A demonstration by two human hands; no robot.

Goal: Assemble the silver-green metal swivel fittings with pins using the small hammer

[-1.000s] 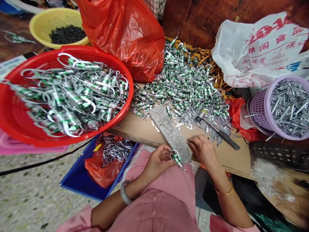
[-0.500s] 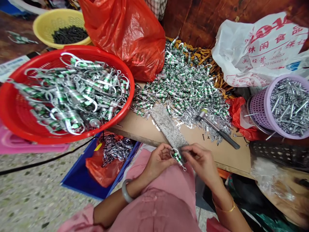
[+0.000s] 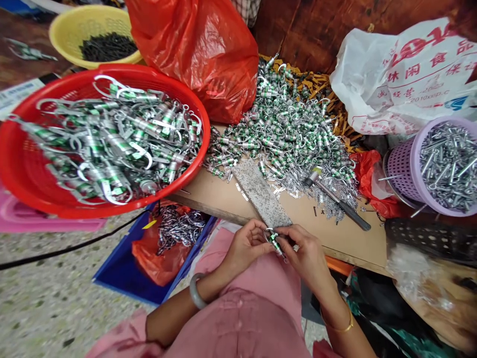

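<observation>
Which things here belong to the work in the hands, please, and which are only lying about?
Seem to belong:
green-and-silver piece, held between left hand and right hand
pile of similar pieces
red basket of similar pieces
perhaps the hammer

Seem just lying about:
white plastic bag
yellow basket

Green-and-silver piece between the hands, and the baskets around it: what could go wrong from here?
The green-and-silver piece, pinched in the left hand's fingertips with the right hand at it, could slip onto the pink lap.
The heaped red basket reaches past the bench edge, so a bump might spill pieces.
</observation>
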